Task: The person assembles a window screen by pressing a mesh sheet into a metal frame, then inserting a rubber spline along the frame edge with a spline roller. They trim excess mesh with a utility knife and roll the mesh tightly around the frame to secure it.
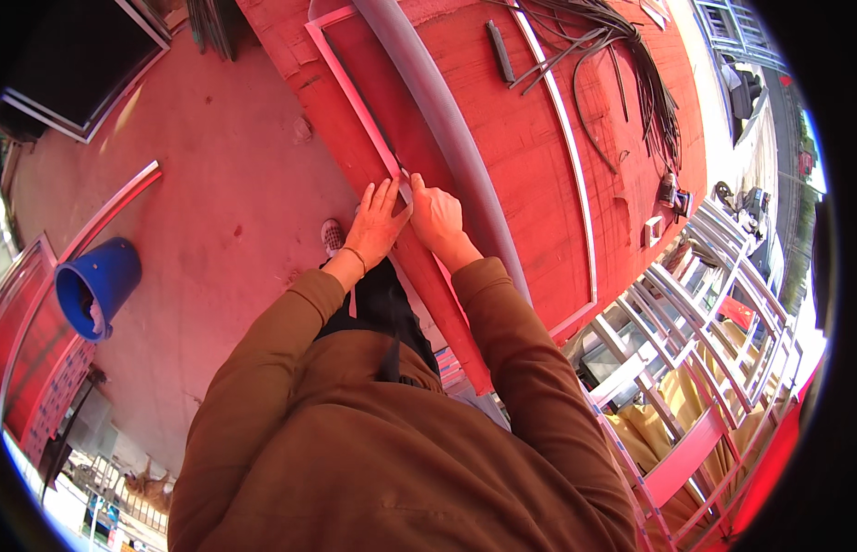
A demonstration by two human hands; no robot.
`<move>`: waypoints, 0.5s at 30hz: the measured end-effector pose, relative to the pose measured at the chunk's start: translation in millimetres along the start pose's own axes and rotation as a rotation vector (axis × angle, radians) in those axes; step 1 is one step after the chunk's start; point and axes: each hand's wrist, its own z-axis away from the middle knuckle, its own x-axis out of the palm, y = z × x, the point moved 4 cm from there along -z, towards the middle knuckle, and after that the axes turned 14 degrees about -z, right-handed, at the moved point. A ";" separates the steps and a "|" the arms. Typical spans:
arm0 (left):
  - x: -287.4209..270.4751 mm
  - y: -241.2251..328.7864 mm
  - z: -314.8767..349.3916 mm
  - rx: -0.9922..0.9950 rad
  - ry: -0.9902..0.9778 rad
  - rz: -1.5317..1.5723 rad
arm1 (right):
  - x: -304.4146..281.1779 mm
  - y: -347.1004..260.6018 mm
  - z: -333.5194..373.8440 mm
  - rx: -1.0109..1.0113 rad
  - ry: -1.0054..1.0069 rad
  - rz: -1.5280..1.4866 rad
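Observation:
A pale, slim frame (350,87) lies on the red-topped table (530,175), its near bar running along the table's edge. My left hand (378,223) rests on this bar with its fingers stretched out. Just to the right, my right hand (438,219) is closed, thumb and forefinger pinched at the bar's inner edge. Something small and dark shows at those fingertips, too small to name. Inside the frame, a thick grey tube (447,120) curves past my right hand and under my right forearm.
A bundle of thin black strips (640,78) and a short dark bar (499,51) lie on the table's far side. A blue bucket (125,267) stands on the floor at left. Metal frames (686,340) are stacked at right. A dark panel (79,55) is at upper left.

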 end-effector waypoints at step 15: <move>4.0 24.5 13.4 0.191 0.042 -0.175 | -41.6 26.8 59.2 0.230 -0.115 -0.024</move>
